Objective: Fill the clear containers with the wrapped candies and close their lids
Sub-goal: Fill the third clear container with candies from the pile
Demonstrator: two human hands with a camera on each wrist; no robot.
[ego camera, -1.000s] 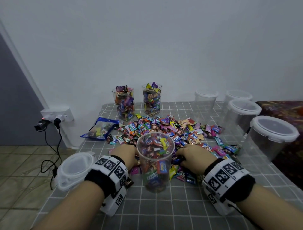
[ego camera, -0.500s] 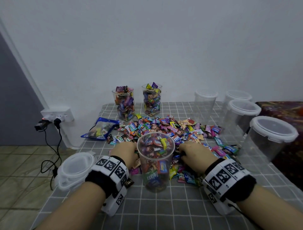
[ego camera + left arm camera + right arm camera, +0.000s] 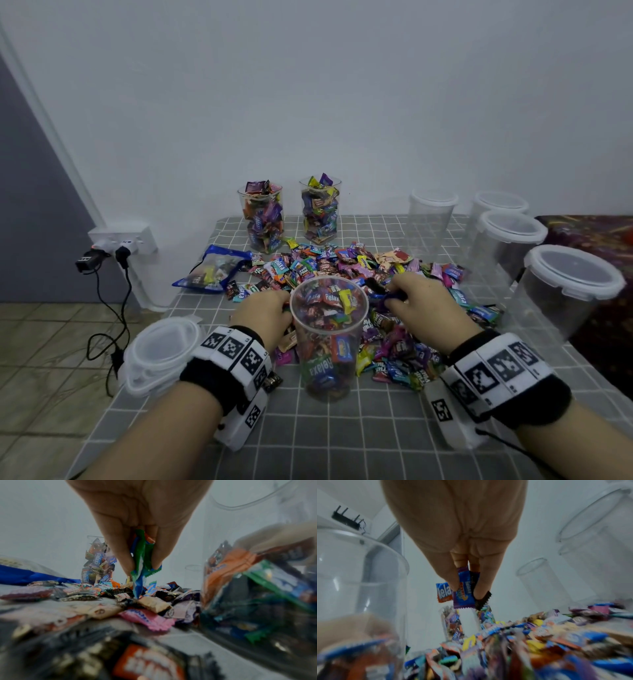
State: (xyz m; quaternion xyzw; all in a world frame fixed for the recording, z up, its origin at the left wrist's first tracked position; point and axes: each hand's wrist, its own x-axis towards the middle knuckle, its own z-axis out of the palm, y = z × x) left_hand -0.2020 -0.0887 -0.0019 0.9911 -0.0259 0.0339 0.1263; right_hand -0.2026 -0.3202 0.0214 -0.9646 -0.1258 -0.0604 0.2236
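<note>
A clear container (image 3: 327, 337), nearly full of wrapped candies, stands open on the grey checked tablecloth between my hands. Behind it spreads the loose candy pile (image 3: 346, 265). My left hand (image 3: 265, 313) sits at the container's left side and pinches green and blue wrapped candies (image 3: 141, 555) just above the pile. My right hand (image 3: 416, 301) is lifted over the pile to the container's right, pinching a few blue, purple and black wrapped candies (image 3: 464, 592). Two full open containers (image 3: 263, 219) (image 3: 320, 209) stand at the back.
A stack of white lids (image 3: 159, 353) lies at the table's left edge beside my left wrist. Empty containers stand at the right, one open (image 3: 432, 221), three lidded (image 3: 567, 291). A blue candy bag (image 3: 212, 270) lies back left. A wall socket with cables (image 3: 118, 245) is beyond the table.
My right hand rose from the pile and moved back and up with candies pinched in its fingers. My left hand closed on candies beside the container and barely shifted.
</note>
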